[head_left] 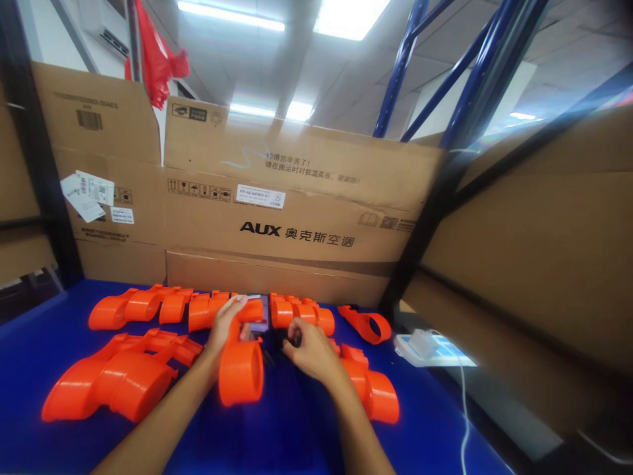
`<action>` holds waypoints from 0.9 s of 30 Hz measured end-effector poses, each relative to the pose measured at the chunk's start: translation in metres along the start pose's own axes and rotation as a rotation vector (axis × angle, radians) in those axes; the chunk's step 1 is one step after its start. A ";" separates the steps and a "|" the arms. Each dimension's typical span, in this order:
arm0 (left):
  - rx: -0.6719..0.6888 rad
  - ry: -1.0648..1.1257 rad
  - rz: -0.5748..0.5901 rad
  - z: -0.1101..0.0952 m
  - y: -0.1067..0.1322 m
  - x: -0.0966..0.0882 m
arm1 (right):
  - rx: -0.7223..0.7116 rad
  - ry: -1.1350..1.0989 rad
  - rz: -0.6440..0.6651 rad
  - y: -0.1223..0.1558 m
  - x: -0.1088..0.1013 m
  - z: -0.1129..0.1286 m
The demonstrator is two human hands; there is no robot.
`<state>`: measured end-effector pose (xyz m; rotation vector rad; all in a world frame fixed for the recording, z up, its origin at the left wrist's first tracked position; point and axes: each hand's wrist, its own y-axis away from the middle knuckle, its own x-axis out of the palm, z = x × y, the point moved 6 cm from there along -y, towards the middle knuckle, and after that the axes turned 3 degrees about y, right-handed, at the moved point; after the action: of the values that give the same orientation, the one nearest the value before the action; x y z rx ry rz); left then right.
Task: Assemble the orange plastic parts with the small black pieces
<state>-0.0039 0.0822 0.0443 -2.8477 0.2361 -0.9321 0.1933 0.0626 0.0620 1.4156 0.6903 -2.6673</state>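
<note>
My left hand [223,331] is wrapped round an orange plastic part [241,375], which has a wide ring at its near end and is held tilted above the blue tabletop [277,435]. To its right, my right hand [314,349] has its fingers curled together, with something small and dark at the fingertips that I cannot make out. Behind the hands a phone-like device with a lit screen [260,316] stands partly hidden by the held part. More orange parts [302,313] of the same kind sit just beyond my right hand.
Orange parts lie in rows at the left front [113,379], left back [143,305] and right front [376,392]. A single orange ringed part [370,326] lies at the back right. A cardboard wall [297,264] closes the back. A power strip [430,348] with a white cable is at the right edge.
</note>
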 end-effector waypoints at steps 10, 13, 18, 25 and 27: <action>0.094 -0.139 -0.019 -0.003 0.015 0.015 | -0.030 0.007 -0.050 0.000 -0.003 -0.001; 0.068 -0.162 -0.038 0.000 0.018 0.016 | -0.064 -0.066 -0.186 -0.003 -0.010 0.002; 0.030 -0.169 -0.096 0.004 0.014 0.010 | -0.095 -0.239 -0.263 -0.004 -0.014 0.008; 0.040 -0.281 0.042 0.009 0.017 0.024 | -0.118 -0.548 -0.195 0.001 -0.004 0.023; 0.042 -0.307 0.080 0.012 0.019 0.027 | -0.122 -0.580 -0.193 0.002 -0.002 0.025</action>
<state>0.0227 0.0590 0.0472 -2.8662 0.2890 -0.4697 0.1760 0.0506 0.0752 0.5144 0.9276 -2.8924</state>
